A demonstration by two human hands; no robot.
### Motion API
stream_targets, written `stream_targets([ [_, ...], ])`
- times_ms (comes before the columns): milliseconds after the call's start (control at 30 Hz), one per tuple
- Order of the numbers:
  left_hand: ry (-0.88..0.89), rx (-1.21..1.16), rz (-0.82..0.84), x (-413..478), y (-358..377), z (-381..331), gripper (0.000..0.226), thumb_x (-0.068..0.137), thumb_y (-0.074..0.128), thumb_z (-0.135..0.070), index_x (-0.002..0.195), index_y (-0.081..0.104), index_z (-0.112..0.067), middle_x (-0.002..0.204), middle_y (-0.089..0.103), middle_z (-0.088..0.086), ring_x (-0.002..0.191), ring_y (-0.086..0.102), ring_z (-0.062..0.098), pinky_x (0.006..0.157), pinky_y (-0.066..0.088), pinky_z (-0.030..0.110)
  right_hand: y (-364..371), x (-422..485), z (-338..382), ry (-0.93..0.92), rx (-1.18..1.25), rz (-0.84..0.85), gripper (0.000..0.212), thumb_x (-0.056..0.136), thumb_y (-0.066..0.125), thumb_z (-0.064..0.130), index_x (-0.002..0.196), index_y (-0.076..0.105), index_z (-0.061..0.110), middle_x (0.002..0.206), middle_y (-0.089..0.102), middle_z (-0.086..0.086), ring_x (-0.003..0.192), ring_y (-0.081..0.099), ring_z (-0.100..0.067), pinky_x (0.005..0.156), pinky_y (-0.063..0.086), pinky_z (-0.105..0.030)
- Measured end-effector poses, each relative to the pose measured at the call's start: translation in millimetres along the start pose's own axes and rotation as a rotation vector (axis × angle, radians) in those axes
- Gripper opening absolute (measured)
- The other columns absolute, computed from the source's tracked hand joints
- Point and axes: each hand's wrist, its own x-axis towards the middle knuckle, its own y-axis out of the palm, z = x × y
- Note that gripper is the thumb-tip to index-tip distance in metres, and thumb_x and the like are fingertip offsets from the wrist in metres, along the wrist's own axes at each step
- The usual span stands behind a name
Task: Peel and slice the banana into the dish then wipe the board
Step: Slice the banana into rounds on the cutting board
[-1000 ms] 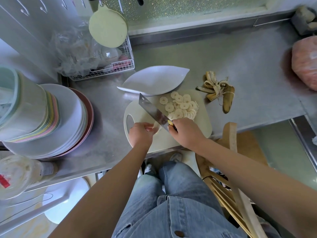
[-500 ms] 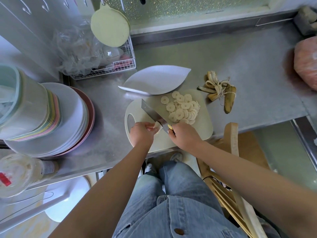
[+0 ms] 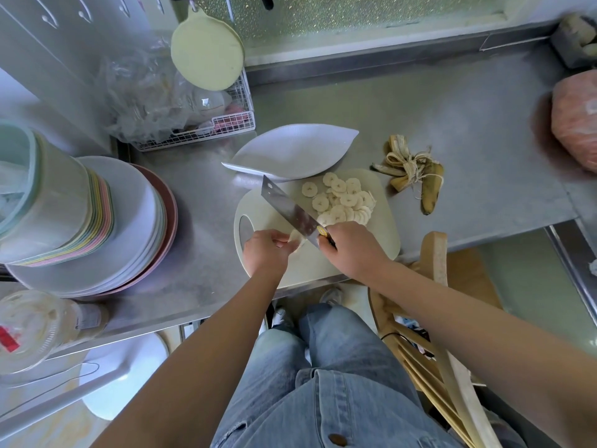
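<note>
Slicing step, near its end by my guess: only a short pale banana stub (image 3: pixel 295 236) shows on the pale cream plastic cutting board (image 3: pixel 384 234) with an oval handle hole. The left hand (image 3: pixel 265 250) has its fingers (image 3: pixel 281 242) curled, pinching the stub. The right hand (image 3: pixel 350 250) is wrapped tight round the handle of the wide steel cleaver (image 3: pixel 287 206), whose blade sits just beside the stub's free end, close to the left fingertips. To do it well, tuck those fingertips back, make thin even cuts and stop short of the pinch. The heap of round banana slices (image 3: pixel 342 198) lies on the board's far half, just beyond the right hand. The white leaf-shaped dish (image 3: pixel 290 153) sits empty, just beyond the board. The yellow-brown peel (image 3: pixel 410 176) lies on the steel table (image 3: pixel 452 118) to the right of the board.
</note>
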Motion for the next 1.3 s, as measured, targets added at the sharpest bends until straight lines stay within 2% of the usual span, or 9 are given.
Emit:
stream_targets([
  [133,0.002,0.006,0.004,0.3,0.3,0.1,0.022,0.076,0.079,-0.035,0.091,0.075,-0.019,0.086,0.072,-0.007,0.084,0.066,0.009,0.060,0.040,0.017,1.8,-2.4,-0.1,0.003,-0.020,0.015,0.045,0.096,0.045,0.023,0.056,0.024,0.022,0.052,0.031,0.004,0.047,0.030,-0.006,0.046,0.017,-0.023],
  [333,-0.003,-0.008,-0.001,0.9,0.9,0.9,0.021,0.076,0.079,-0.036,0.088,0.075,-0.020,0.088,0.073,-0.006,0.085,0.067,0.009,0.069,0.046,0.020,9.6,-3.9,-3.4,0.000,-0.016,0.041,0.047,0.096,0.046,0.023,0.056,0.022,0.023,0.052,0.029,0.004,0.047,0.028,-0.006,0.046,0.018,-0.026],
  [467,-0.007,-0.020,0.004,0.6,-0.2,0.5,0.023,0.075,0.079,-0.037,0.089,0.075,-0.020,0.088,0.073,-0.006,0.085,0.067,0.009,0.070,0.047,0.021,20.6,-3.1,-3.2,0.045,-0.027,0.069,0.041,0.097,0.044,0.025,0.059,0.031,0.016,0.054,0.029,0.003,0.053,0.036,-0.018,0.051,0.024,-0.030],
  [533,-0.008,-0.020,0.004,0.1,-0.5,0.2,0.024,0.075,0.079,-0.037,0.090,0.075,-0.019,0.087,0.073,-0.005,0.085,0.067,0.010,0.071,0.047,0.021,25.1,-2.6,-3.9,0.062,-0.020,0.076,0.043,0.097,0.044,0.025,0.057,0.029,0.017,0.054,0.029,0.003,0.059,0.039,-0.023,0.055,0.026,-0.031],
  [667,0.002,-0.012,-0.002,-0.6,-0.4,0.1,0.025,0.075,0.080,-0.037,0.092,0.076,-0.018,0.089,0.074,-0.004,0.087,0.067,0.010,0.074,0.048,0.022,22.2,-4.1,-5.9,0.047,0.005,0.041,0.047,0.096,0.046,0.026,0.056,0.023,0.022,0.051,0.030,0.003,0.051,0.035,-0.019,0.046,0.021,-0.031],
  [800,0.003,0.005,0.003,-0.1,-0.9,0.2,0.026,0.076,0.079,-0.038,0.092,0.075,-0.019,0.091,0.073,-0.006,0.088,0.066,0.010,0.069,0.044,0.020,12.3,-5.6,-5.3,0.010,0.034,-0.044,0.048,0.094,0.049,0.024,0.055,0.020,0.024,0.049,0.027,0.005,0.045,0.027,-0.007,0.043,0.018,-0.025],
  [1000,-0.003,0.009,0.013,-0.1,-1.1,-0.9,0.024,0.077,0.078,-0.037,0.093,0.075,-0.020,0.093,0.073,-0.006,0.089,0.066,0.009,0.059,0.038,0.014,8.9,-5.2,-6.7,-0.021,0.003,-0.025,0.042,0.094,0.049,0.026,0.057,0.031,0.018,0.050,0.030,0.005,0.049,0.035,-0.014,0.049,0.028,-0.029],
  [1167,-0.003,-0.005,0.008,0.1,-0.7,-0.7,0.022,0.076,0.079,-0.035,0.091,0.075,-0.020,0.091,0.073,-0.007,0.087,0.066,0.008,0.058,0.037,0.011,9.8,-5.3,-6.2,-0.021,-0.009,0.004,0.047,0.095,0.048,0.025,0.055,0.023,0.023,0.051,0.028,0.005,0.046,0.029,-0.006,0.046,0.020,-0.027],
  [1300,-0.004,-0.006,0.004,0.7,-0.4,-0.1,0.021,0.076,0.079,-0.034,0.090,0.075,-0.020,0.090,0.073,-0.006,0.086,0.066,0.008,0.060,0.040,0.016,11.2,-2.8,-1.0,0.004,-0.027,0.039,0.047,0.095,0.046,0.023,0.055,0.021,0.022,0.051,0.026,0.004,0.047,0.029,-0.012,0.046,0.018,-0.029],
])
